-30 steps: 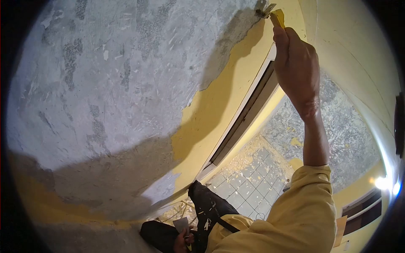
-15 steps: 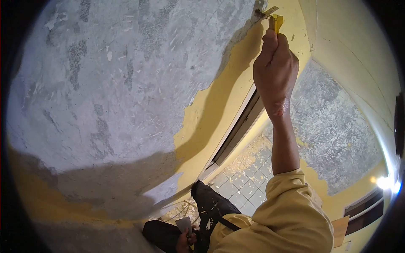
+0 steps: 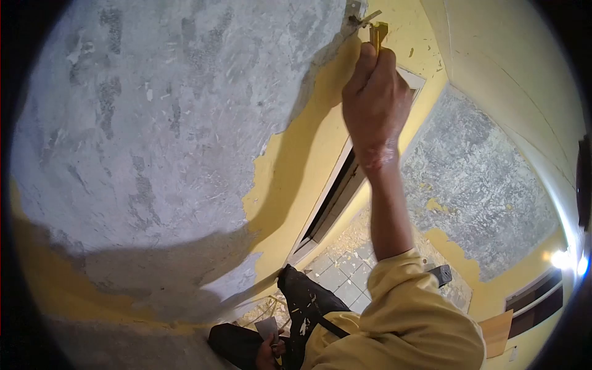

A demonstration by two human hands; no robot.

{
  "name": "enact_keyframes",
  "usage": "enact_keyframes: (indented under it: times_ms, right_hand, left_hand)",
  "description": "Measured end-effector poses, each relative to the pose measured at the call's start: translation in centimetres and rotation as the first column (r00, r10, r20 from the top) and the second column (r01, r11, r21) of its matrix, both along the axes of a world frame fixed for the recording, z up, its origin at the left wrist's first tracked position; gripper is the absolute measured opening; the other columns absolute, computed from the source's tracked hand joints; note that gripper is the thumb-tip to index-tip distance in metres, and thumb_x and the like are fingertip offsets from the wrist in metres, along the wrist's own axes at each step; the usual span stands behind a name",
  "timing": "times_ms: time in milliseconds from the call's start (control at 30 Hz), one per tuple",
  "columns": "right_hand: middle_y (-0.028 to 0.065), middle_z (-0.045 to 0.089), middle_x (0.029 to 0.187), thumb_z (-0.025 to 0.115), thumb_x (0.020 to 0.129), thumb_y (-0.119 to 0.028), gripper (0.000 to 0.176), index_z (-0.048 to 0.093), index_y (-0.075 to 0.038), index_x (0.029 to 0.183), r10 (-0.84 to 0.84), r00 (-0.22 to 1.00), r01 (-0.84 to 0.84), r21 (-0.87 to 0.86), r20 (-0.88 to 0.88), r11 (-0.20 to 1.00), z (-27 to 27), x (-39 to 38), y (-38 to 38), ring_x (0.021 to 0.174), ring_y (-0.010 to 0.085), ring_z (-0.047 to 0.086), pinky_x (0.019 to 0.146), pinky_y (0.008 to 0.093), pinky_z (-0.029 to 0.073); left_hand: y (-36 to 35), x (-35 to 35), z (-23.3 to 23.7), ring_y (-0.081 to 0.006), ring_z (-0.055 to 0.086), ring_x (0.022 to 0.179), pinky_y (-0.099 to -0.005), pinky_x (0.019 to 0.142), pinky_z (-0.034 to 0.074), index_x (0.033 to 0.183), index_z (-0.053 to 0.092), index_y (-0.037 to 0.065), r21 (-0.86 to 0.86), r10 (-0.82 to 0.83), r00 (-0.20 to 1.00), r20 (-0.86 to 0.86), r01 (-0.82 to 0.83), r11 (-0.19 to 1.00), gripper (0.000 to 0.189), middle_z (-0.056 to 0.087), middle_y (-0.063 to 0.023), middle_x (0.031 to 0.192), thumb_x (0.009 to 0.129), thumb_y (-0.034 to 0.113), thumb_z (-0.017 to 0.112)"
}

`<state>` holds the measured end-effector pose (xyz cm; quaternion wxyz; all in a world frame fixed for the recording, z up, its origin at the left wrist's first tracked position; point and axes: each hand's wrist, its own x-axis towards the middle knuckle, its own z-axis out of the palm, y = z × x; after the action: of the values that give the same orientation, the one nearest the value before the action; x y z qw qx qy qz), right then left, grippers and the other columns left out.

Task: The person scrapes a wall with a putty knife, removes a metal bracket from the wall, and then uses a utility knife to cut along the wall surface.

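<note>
My right hand (image 3: pixel 377 92), its arm stretched up the view, is closed around the yellow handle (image 3: pixel 377 37) of a tool. A thin metal strip (image 3: pixel 372 17) lies just beyond the handle, close to the wall; whether it is the tool's blade is unclear. Beside it, a small dark spot (image 3: pixel 354 20) marks the edge between bare grey wall (image 3: pixel 185 123) and yellow paint (image 3: pixel 296 166). Low in the view, my left hand (image 3: pixel 266 354) grips a scraper with a flat metal blade (image 3: pixel 267 328), near my dark trousers.
A door frame (image 3: pixel 327 209) stands beside the painted strip. Paint flakes lie on the tiled floor (image 3: pixel 348 277). Another patchy grey wall (image 3: pixel 481 179) is at the right, with a bright lamp (image 3: pixel 561 259) and a brown board (image 3: pixel 495 333). A dark object (image 3: pixel 441 275) shows beside my sleeve.
My right hand and its tool appear farther left, and the wall has also shifted left in view. More of the door frame and the dark object by my sleeve now show.
</note>
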<state>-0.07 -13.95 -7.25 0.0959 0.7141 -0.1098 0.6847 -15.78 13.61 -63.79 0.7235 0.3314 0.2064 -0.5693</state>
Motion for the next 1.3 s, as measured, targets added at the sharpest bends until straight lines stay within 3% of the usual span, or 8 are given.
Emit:
enact_keyframes:
  times_ms: [267,500,600,700,967,1033,1233,1300]
  right_hand:
    - [0.0100,0.055,0.052,0.045,0.092,-0.028,0.024,0.048,-0.006,0.083,-0.508,0.788,0.229,-0.601,-0.348,0.766,6.6,-5.3,-1.4,0.045,0.0258,0.058,0.040,0.0337,0.047]
    - [0.0093,0.059,0.061,0.045,0.093,-0.028,0.026,0.050,-0.002,0.091,-0.702,0.572,0.257,-0.721,-0.423,0.644,9.9,-6.4,0.4,0.047,0.0226,0.060,0.048,0.0296,0.051]
    - [0.0061,0.056,0.051,0.052,0.088,-0.034,0.030,0.055,-0.004,0.082,-0.792,0.073,0.460,-0.684,-0.606,0.566,12.0,-5.7,3.6,0.043,0.0208,0.058,0.041,0.0315,0.047]
    - [0.0067,0.055,0.049,0.052,0.088,-0.035,0.033,0.055,-0.004,0.077,-0.816,0.323,0.171,-0.819,-0.478,0.548,12.8,-6.8,2.8,0.043,0.0213,0.057,0.043,0.0316,0.048]
    - [0.0065,0.053,0.049,0.057,0.080,-0.049,0.043,0.055,-0.006,0.071,-0.878,0.299,0.223,-0.867,-0.373,0.445,15.8,-5.4,-0.4,0.043,0.0217,0.056,0.043,0.0317,0.046]
    - [0.0055,0.052,0.049,0.059,0.077,-0.051,0.045,0.054,-0.007,0.068,-0.796,0.498,-0.054,-0.929,-0.343,0.366,16.5,-5.4,-1.0,0.043,0.0223,0.054,0.044,0.0320,0.045]
    - [0.0054,0.051,0.055,0.065,0.076,-0.032,0.028,0.053,-0.009,0.066,-0.736,0.574,-0.196,-0.933,-0.359,0.301,17.9,-4.9,-2.6,0.048,0.0235,0.053,0.046,0.0351,0.044]
    - [0.0054,0.048,0.054,0.066,0.075,-0.030,0.026,0.052,-0.009,0.068,-0.705,0.652,-0.282,-0.952,-0.281,0.118,18.5,-4.6,-2.8,0.047,0.0248,0.051,0.046,0.0356,0.043]
  left_hand:
    - [0.2,-0.1,-0.2,-0.0083,0.032,0.042,-0.0242,0.043,0.032,0.115,0.048,0.004,-0.115,0.005,0.998,-0.065,-0.012,0.993,0.037,0.045,-0.0031,0.060,0.095,0.033,0.037]
    - [0.1,-0.1,2.4,-0.0081,0.030,0.042,-0.0244,0.043,0.030,0.118,0.047,0.004,-0.172,0.032,0.996,-0.088,-0.047,0.984,0.038,0.043,-0.0026,0.059,0.095,0.033,0.035]
    - [-0.2,0.2,3.7,-0.0081,0.030,0.042,-0.0240,0.043,0.029,0.117,0.047,0.003,-0.125,0.034,0.997,-0.072,-0.043,0.991,0.039,0.043,-0.0022,0.059,0.095,0.033,0.036]
    - [-0.1,0.1,3.0,-0.0079,0.030,0.042,-0.0237,0.043,0.028,0.116,0.048,0.003,-0.081,0.040,0.997,-0.066,-0.045,0.996,0.038,0.042,-0.0019,0.059,0.095,0.033,0.037]
    - [0.5,-0.5,0.9,-0.0074,0.031,0.043,-0.0237,0.044,0.029,0.116,0.048,0.003,-0.055,0.058,0.995,-0.085,-0.063,0.997,0.038,0.042,-0.0013,0.059,0.095,0.032,0.038]
    - [0.2,-0.1,1.6,-0.0073,0.031,0.043,-0.0237,0.044,0.029,0.117,0.048,0.004,-0.133,0.077,0.991,-0.112,-0.092,0.987,0.038,0.041,-0.0010,0.058,0.095,0.032,0.038]
    - [0.0,0.0,3.4,-0.0073,0.031,0.044,-0.0216,0.042,0.028,0.115,0.048,0.004,-0.077,0.069,0.990,-0.119,-0.079,0.994,0.038,0.042,-0.0024,0.059,0.095,0.034,0.038]
    - [0.0,-0.4,3.6,-0.0072,0.031,0.044,-0.0215,0.043,0.028,0.115,0.048,0.004,-0.092,0.074,0.989,-0.130,-0.086,0.992,0.037,0.042,-0.0026,0.059,0.094,0.034,0.039]
